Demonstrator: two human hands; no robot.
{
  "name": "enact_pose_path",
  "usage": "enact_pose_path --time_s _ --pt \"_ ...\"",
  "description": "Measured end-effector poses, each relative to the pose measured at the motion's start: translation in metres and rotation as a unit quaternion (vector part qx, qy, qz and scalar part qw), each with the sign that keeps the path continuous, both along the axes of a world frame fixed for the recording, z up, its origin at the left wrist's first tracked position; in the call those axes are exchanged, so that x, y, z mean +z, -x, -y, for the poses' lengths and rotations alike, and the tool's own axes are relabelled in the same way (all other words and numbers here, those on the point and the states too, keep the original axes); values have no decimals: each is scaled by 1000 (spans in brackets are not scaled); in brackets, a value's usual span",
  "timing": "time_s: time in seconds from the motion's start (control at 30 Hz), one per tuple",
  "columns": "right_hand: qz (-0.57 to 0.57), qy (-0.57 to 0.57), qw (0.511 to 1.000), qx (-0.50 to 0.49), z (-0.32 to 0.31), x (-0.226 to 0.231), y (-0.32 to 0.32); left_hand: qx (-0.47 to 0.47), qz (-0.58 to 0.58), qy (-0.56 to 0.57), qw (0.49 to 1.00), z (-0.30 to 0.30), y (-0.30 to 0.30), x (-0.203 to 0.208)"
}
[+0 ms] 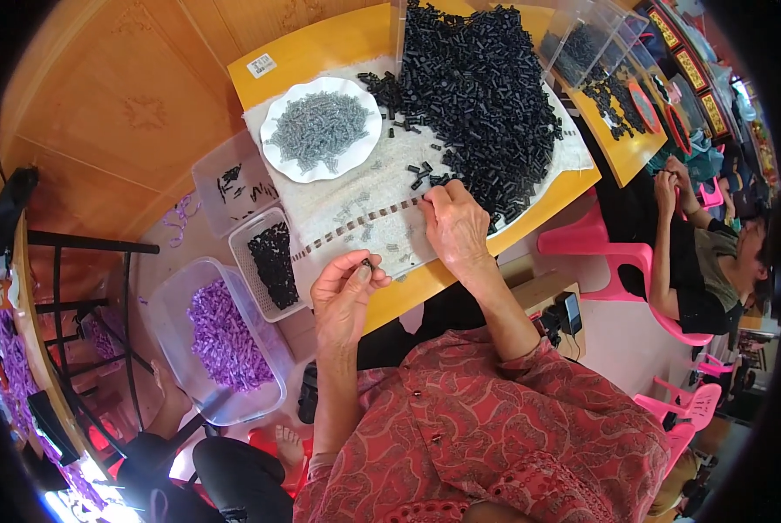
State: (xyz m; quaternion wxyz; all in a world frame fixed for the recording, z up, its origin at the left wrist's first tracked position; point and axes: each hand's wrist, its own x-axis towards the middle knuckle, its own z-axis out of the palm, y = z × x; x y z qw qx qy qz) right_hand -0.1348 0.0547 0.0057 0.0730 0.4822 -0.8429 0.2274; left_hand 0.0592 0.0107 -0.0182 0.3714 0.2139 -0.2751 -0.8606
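My left hand [345,292] is closed in a pinch over the near edge of a pale cloth [316,213]. Between its thumb and fingers is a small black plastic piece [367,262]. Farther right, my right hand [457,228] bends down over the cloth, its fingertips pressed together; whatever they hold is hidden. Just beyond those fingertips lie a few loose black pieces [420,173], beside a large heap of small black plastic parts [482,96]. A white scalloped plate [295,167] at the far left of the cloth bears many small clear grey pieces [319,129].
Left of the yellow table [338,37] stand a white basket [244,240] of black bits and a clear bin [277,392] with purple pieces [225,336]. A pink chair [604,253] and another person [704,270] are at the right. A phone [573,312] stands near my right forearm.
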Motion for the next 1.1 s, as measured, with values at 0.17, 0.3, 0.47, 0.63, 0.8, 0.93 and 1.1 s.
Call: enact_pose_path --time_s 0.17,0.3,0.47,0.63,0.8,0.93,1.1 --pt "0 26 999 21 -1 -3 -1 -1 4 0 1000 0 0 3" --pt "41 96 992 69 -3 -5 -3 7 -5 -8 1000 0 0 6" --pt "525 142 831 118 -13 14 -16 16 -19 -17 1000 1 1 -1" --pt "571 126 797 151 -16 24 -29 24 -31 -31 999 0 2 -2" --pt "603 116 766 191 -17 23 -38 42 -33 -37 998 0 2 0" --pt "613 114 754 206 -16 21 -43 47 -38 -29 998 0 1 -1" --pt "618 107 747 220 -15 21 -47 55 -47 -50 996 2 -1 -5"
